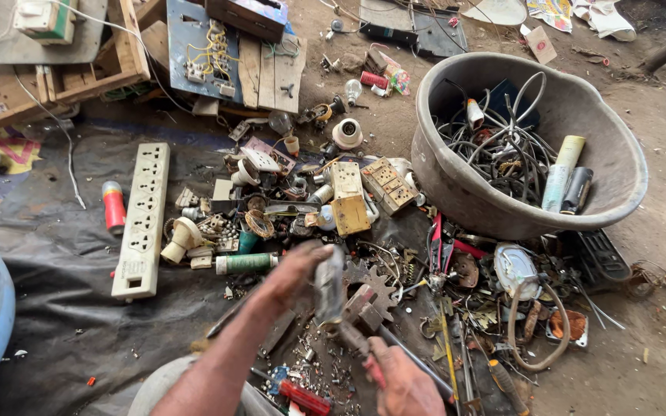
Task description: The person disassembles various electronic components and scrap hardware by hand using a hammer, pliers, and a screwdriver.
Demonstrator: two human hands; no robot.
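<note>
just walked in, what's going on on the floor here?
A person sits over a heap of electrical scrap on a dark sheet. The left hand grips a grey metal part upright; the right hand holds a red-handled tool against its lower end. Around them lie a white power strip, switch boxes, a gear and loose screws. A grey tub to the right holds tangled wires.

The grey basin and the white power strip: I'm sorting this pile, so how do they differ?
The grey basin is round, deep and sits on bare dirt; the white power strip is long, flat and lies on dark sheeting. The grey basin holds tangled wires and tubes; the white power strip holds nothing. Neither is touched by the hands.
</note>
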